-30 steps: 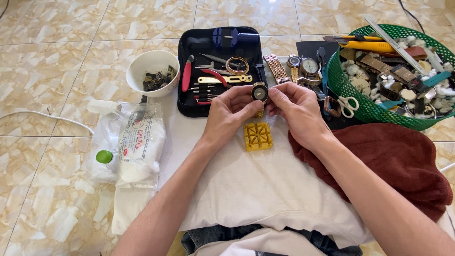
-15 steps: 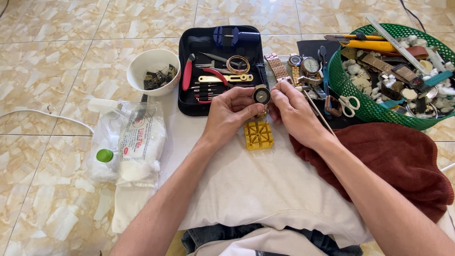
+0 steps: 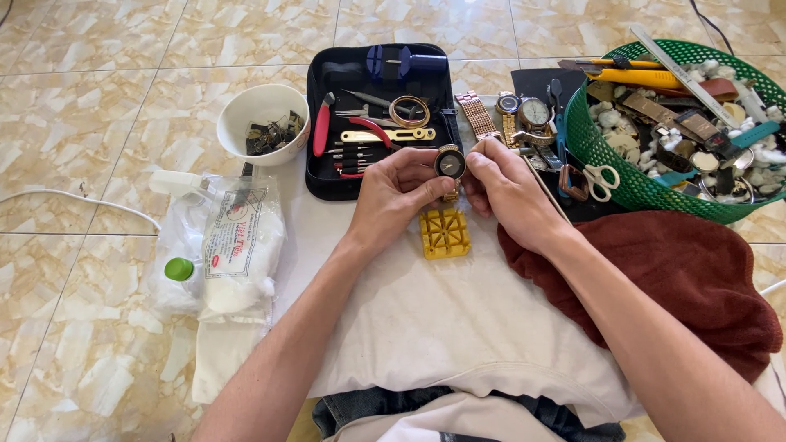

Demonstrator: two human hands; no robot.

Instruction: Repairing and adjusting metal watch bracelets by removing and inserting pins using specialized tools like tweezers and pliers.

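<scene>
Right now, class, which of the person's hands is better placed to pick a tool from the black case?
Probably the left hand. It lies right beside the black tool case, though it grips the watch. The right hand lies farther off, towards the green basket.

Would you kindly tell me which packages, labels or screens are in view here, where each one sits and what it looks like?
Clear plastic bag: on the floor left of the white cloth, soft and crumpled, holding white wadding, with a red and dark printed label on its front.
Small bottle: at the bag's left edge, green round cap, body mostly hidden.
No signs or screens are visible.
</scene>
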